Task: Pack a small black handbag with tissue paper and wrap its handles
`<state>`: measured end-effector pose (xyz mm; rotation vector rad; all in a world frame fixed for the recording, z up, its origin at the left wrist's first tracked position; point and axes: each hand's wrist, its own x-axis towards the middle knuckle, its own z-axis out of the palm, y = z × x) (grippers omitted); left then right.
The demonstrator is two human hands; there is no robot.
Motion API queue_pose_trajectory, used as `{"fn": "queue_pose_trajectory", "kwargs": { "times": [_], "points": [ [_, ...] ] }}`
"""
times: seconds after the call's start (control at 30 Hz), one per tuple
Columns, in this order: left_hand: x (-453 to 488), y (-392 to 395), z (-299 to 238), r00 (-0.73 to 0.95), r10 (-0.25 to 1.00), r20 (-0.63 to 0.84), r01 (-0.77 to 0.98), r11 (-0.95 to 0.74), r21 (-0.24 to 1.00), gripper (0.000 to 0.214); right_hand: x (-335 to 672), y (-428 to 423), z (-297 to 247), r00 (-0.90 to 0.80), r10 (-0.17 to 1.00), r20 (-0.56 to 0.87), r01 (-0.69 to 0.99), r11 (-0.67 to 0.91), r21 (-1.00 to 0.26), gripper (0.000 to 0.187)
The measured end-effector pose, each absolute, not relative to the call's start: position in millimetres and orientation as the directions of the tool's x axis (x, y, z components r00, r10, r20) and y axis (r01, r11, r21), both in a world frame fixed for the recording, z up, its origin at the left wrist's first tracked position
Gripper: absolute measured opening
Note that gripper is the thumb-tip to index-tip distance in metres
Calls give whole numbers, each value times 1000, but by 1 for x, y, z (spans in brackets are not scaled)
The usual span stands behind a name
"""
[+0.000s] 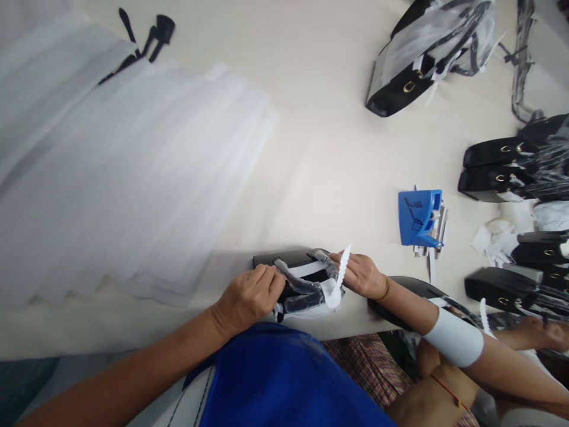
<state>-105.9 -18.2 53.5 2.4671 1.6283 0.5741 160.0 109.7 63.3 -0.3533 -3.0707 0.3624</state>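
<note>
A black handbag [291,259] lies near the table's front edge, right before me. Clear plastic wraps its handles [304,301], and a white tag strip [344,265] sticks up from its right part. My left hand [253,298] is closed at the bag's left side, with the fingers curled and the thumb against the handle. At the opposite end, my right hand [361,274] grips the bag's right side; its fingertips are partly hidden behind the wrapped handle and tag.
White sheets [133,172] spread over the left side, with black straps [149,41] above. A blue holder [420,216] stands right of centre. Another wrapped black bag [409,77] lies farther back. More black bags [493,172] and a co-worker's hand [544,333] are at right.
</note>
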Motion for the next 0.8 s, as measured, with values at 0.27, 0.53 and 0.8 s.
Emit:
{"fn": "queue_pose_trajectory", "kwargs": {
  "times": [0.27, 0.53, 0.8],
  "points": [
    [-161, 39, 56, 523, 804, -284, 468, 8, 884, 27, 156, 93, 60, -891, 448, 71, 391, 838, -381, 22],
    [-79, 81, 25, 679, 690, -250, 199, 155, 968, 31, 140, 51, 59, -604, 787, 123, 750, 614, -247, 19],
    [-56, 60, 41, 608, 755, -247, 303, 67, 951, 32, 134, 18, 58, -356, 922, -149, 872, 271, -409, 20]
  ]
}}
